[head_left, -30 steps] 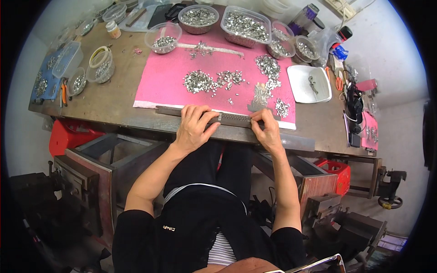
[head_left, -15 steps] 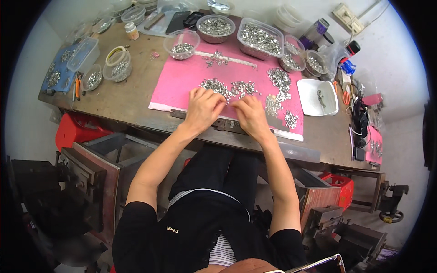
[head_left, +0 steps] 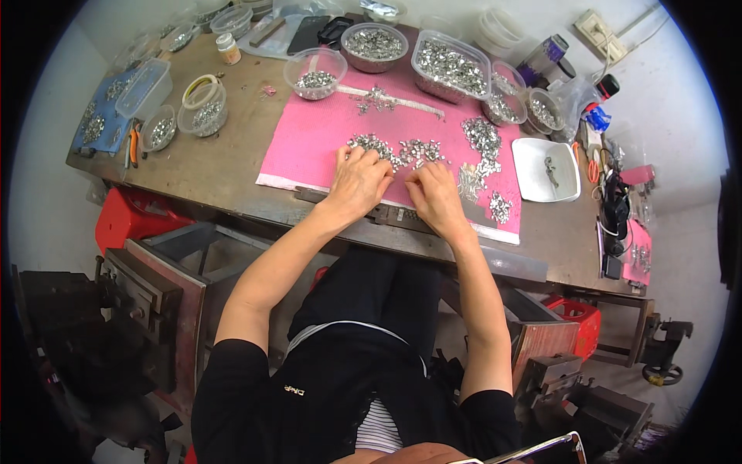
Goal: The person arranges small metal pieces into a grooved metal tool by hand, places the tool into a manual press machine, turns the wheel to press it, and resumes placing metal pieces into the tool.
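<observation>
My left hand (head_left: 358,182) is bent over a pile of small shiny metal pieces (head_left: 374,145) on the pink cloth (head_left: 303,143), its curled fingertips at the pile's near edge. A short gap to the right, my right hand (head_left: 435,196) has thumb and fingers pinched together, just below a second pile (head_left: 422,149). Whatever either hand holds is too small or hidden to make out. Beneath both hands, along the table's front edge, lies a dark metal bar fixture (head_left: 400,217) with a row of small parts in its middle. My left wrist covers some of it.
Tubs of metal pieces (head_left: 451,66) line the back. More piles (head_left: 481,139) and flat silvery strips (head_left: 469,184) lie right on the cloth. A white tray (head_left: 529,174) holds a small chain-like metal piece. Orange-handled pliers (head_left: 134,147) and round tubs (head_left: 202,110) stand at left.
My hands have moved a little apart. The left fingers have come over the pile's near edge, while the right hand stays pinched. The whole view has shifted slightly.
</observation>
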The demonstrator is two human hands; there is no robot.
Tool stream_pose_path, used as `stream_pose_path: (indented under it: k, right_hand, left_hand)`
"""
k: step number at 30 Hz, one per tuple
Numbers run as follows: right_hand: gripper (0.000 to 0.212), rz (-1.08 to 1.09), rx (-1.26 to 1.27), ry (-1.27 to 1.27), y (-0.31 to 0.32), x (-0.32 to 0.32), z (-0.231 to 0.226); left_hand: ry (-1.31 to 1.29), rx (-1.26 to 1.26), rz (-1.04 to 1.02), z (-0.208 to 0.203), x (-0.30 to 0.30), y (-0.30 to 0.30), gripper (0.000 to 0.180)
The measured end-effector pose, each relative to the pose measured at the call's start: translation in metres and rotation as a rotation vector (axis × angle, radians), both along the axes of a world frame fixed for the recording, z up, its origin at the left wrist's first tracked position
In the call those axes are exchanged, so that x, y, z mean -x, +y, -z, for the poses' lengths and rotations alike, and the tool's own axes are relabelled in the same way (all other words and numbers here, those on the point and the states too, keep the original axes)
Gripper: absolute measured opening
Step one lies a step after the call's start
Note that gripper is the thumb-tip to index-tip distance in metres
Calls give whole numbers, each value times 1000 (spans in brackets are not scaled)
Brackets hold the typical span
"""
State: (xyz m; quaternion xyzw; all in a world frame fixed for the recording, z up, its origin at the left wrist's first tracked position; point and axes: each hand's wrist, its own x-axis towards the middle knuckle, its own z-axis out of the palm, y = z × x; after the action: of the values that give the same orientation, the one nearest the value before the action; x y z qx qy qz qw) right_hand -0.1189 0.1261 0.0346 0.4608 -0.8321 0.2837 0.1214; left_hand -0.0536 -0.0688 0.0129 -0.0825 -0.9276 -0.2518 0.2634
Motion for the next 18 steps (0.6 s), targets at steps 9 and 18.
stream_pose_path:
  k: [9, 18]
  right_hand:
    - [18, -6, 123, -74, 27, -49, 3]
    - [16, -8, 130, -13, 28, -47, 6]
  left_hand:
    - [-86, 23, 41, -1, 4, 5, 6]
    - [-61, 30, 40, -1, 2, 2, 8]
